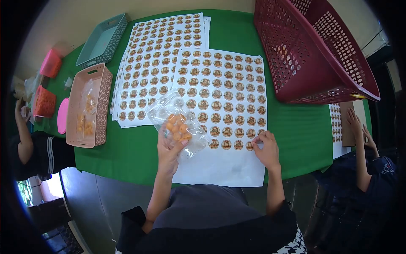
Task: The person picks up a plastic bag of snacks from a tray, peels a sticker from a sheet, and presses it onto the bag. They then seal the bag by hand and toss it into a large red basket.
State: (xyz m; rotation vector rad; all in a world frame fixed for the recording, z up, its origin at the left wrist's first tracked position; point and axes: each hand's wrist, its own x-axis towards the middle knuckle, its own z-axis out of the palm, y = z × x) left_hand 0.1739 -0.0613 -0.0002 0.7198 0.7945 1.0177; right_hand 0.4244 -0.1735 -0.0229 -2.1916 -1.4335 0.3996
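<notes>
- Left hand (168,154), center of frame: gripping the lower-left side of a clear bag (179,122), thumb over the front.
- Bag hangs over the inner edges of the label sheets, mid-frame; orange pieces (181,132) inside. Can't tell if it touches paper.
- Right hand (267,151), right of center: thumb and index nearly together at a round label (249,145) in the bottom row of the front sheet (224,95). Grip narrow; can't tell if a label edge is pinched.
- Step, my read: lifting one label with the right hand, bag parked in the left.
- Next move calls for a fine fingertip pinch on the label rim, a slow peel, sheet kept flat, bag held steady.
- Surface: green cloth (298,146) across the table. Sheet stack (156,63) upper center, partly under the front sheet.
- Upper right: maroon perforated basket (292,63).
- Left side: pink tray (101,114) with bagged orange pieces (88,116) inside, teal tray (112,46) above it, pink lid (63,116) and a red-orange tub (44,102) further left.
- Room: pale wall (169,5) at top, gray floor (99,194) below. Co-worker's hand (355,123) far right, over a brown board; another co-worker's arm (25,135) far left.
</notes>
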